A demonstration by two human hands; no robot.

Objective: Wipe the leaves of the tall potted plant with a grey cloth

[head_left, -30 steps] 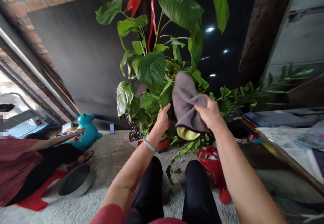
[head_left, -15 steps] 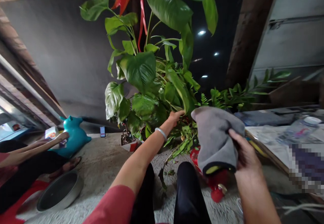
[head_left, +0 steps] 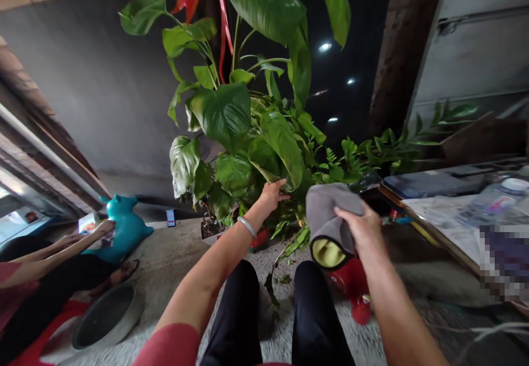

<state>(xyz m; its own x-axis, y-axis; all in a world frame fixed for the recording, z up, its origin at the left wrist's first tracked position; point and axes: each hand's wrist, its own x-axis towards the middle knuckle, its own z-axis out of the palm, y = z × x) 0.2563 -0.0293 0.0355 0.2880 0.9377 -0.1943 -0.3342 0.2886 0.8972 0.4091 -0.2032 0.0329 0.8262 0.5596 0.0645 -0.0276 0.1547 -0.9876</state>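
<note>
A tall potted plant with broad green leaves point(head_left: 223, 112) stands in front of me, a red ribbon point(head_left: 223, 24) hanging among its stems. My left hand point(head_left: 273, 194), with a pale bangle on the wrist, is closed on the lower edge of a large drooping leaf point(head_left: 283, 143). In my right hand point(head_left: 360, 224) is a grey cloth point(head_left: 328, 206), bunched up, its dark-edged opening showing a yellow-green inner side. The cloth is held right of the leaf, apart from it. Part of my left fingers is hidden by the leaf.
A red object point(head_left: 351, 278) stands on the floor below the cloth. On the right is a table point(head_left: 430, 211) with a plastic jar point(head_left: 504, 198). At left another person's arm point(head_left: 53, 256) rests by a teal animal figure point(head_left: 126, 228), near a grey basin point(head_left: 108, 316).
My left hand has shifted left with the leaf edge. My right hand has moved left and turned the cloth, so more of its yellow-green inside shows.
</note>
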